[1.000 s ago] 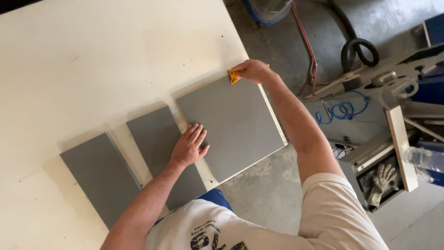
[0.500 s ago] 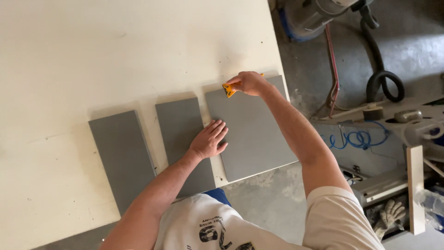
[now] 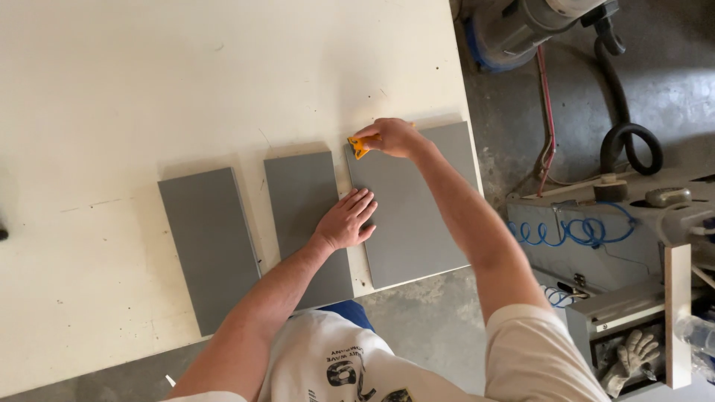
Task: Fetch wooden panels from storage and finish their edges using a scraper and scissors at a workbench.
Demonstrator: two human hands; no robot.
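While left hand (image 3: 346,221) steadies, grey panel (image 3: 411,205) (long axis) points away.

Three grey panels (image 3: 406,208), cream table (image 3: 149,89), orange pad (image 3: 360,145) (perhaps sanding), blue coiled hose (image 3: 566,232)

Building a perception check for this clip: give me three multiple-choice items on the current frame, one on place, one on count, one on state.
1. Where is the orange tool?
A. At the far-left corner of the largest grey panel
B. On the floor
C. On the leftmost panel

2. How many grey panels lie on the table?
A. Two
B. Three
C. Five

3. What is the left hand doing?
A. Gripping a hose
B. Hanging off the table
C. Resting flat across two panels

Answers: 1 A, the right hand pinches it at that corner; 2 B, three lie side by side; 3 C, fingers spread, palm down.
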